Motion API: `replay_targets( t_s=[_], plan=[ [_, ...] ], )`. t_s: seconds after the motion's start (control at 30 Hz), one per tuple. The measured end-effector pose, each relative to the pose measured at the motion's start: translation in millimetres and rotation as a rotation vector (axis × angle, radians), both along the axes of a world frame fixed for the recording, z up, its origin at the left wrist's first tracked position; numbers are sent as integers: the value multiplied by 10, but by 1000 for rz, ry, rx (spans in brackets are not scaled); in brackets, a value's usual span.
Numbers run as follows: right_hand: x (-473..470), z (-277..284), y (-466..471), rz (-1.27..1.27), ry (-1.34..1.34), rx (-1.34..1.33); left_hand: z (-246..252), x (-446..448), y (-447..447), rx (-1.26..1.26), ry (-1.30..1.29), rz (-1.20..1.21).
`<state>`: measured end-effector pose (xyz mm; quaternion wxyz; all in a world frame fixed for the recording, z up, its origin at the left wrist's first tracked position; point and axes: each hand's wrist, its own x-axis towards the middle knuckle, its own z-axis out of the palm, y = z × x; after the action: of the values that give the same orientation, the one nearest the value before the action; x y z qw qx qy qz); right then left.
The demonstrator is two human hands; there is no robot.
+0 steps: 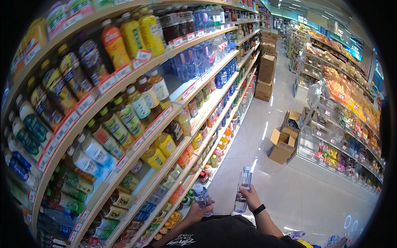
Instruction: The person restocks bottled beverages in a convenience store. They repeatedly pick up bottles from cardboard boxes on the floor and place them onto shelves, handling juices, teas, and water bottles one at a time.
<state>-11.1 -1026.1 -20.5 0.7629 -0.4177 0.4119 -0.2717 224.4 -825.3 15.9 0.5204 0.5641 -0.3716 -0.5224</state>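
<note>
In my left hand [198, 211] is a clear plastic bottle [203, 198] with a pale cap, held low beside the shelf edges. My right hand [250, 197] grips a taller, slim clear bottle [242, 201] around its side; it stands nearly upright over the floor. A black band [258, 209] circles my right wrist. Liquid shows inside the right bottle. To my left rise drink shelves [173, 110], filled with bottles of tea, juice and water. Clear bottles [186, 63] stand on one of the upper shelves, next to a bare stretch of shelf.
An open cardboard box [281, 145] sits on the floor by a display of packaged snacks [344, 102]. Stacked cartons [265, 73] stand against the shelves farther down the aisle [248, 136]. Clear bottles in plastic wrap [335, 238] lie at the lower right.
</note>
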Motion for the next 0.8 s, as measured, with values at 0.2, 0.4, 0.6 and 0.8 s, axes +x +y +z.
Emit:
replay_targets(
  t_s=[0.2, 0.4, 0.6, 0.8],
  plan=[
    [112, 151, -1088, 111, 15, -220, 318, -226, -1525, -42, -307, -382],
    [562, 245, -1952, 423, -147, -271, 101, -272, -2585, -179, -141, -180],
    [718, 406, -2606, 420, -215, -153, -4, 179, -3441, -106, -1, -152],
    [949, 368, -3522, 493, -373, -98, 249, 257, -4377, -194, -210, -70]
  ],
)
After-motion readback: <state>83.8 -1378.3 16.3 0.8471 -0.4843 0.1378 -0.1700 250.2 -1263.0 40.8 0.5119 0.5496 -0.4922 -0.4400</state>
